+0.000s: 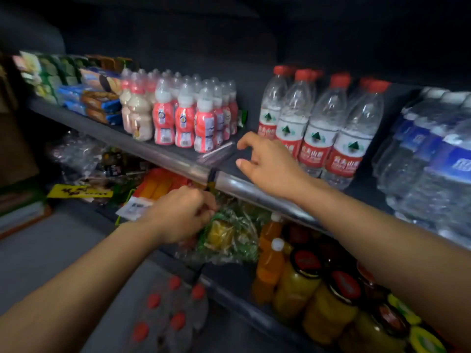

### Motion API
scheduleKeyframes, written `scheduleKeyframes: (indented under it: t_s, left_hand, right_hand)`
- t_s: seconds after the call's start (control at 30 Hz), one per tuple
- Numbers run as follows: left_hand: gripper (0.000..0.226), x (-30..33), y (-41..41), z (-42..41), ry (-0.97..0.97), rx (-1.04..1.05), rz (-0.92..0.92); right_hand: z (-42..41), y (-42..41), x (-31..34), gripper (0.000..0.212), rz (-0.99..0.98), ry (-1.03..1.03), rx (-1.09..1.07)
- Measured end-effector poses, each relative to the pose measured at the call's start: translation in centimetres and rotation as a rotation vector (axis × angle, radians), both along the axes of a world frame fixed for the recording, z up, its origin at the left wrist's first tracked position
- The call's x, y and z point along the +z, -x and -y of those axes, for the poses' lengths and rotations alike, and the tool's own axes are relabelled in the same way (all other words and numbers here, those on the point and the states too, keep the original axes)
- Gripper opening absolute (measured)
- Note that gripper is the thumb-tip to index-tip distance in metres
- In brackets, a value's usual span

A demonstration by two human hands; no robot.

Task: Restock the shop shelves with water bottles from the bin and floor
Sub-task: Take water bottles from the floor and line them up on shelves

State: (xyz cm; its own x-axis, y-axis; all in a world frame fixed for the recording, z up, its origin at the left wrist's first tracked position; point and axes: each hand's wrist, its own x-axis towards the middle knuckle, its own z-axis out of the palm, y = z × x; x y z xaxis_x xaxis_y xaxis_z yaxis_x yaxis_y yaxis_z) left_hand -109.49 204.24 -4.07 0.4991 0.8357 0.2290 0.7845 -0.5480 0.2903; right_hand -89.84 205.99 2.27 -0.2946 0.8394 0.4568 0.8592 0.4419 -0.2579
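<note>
Red-capped water bottles [318, 128] with red labels stand in rows on the upper shelf [178, 163]. My right hand [267, 164] hovers over the shelf's front edge just left of them, fingers loosely curled, thumb and forefinger apart, holding nothing. A strip of clear plastic wrap [216, 154] lies on the shelf by its fingertips. My left hand [183, 215] is lower, below the shelf edge, its fingers curled round a small yellow-and-black tool [211, 180] that sticks up against the rail. A wrapped pack of red-capped bottles [168, 314] sits on the floor below, blurred.
Blue-labelled water bottles [433, 161] in shrink wrap fill the shelf's right end. Small pink drink bottles [183, 118] and biscuit packs [99, 98] stand to the left. The lower shelf holds orange drinks [270, 263], jars [318, 296] and bagged goods [229, 233].
</note>
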Motion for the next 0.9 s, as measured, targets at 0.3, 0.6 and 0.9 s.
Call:
scheduleKeyframes:
  t_s: [0.3,0.6,0.9]
  left_hand:
    - [0.013,-13.1,5.1,5.5,0.258,0.096,-0.041]
    - [0.014,-26.3,6.5,10.7,0.568,0.224,-0.098]
    - [0.022,-33.0,6.6,12.8,0.717,0.247,-0.148]
  right_hand:
    - [4.7,7.5,-18.3,0.023,0.028,0.446,0.141]
    - [6.1,10.0,-29.8,0.039,0.348,0.588,0.186]
    - [5.4,10.2,-34.5,0.039,0.347,0.619,0.215]
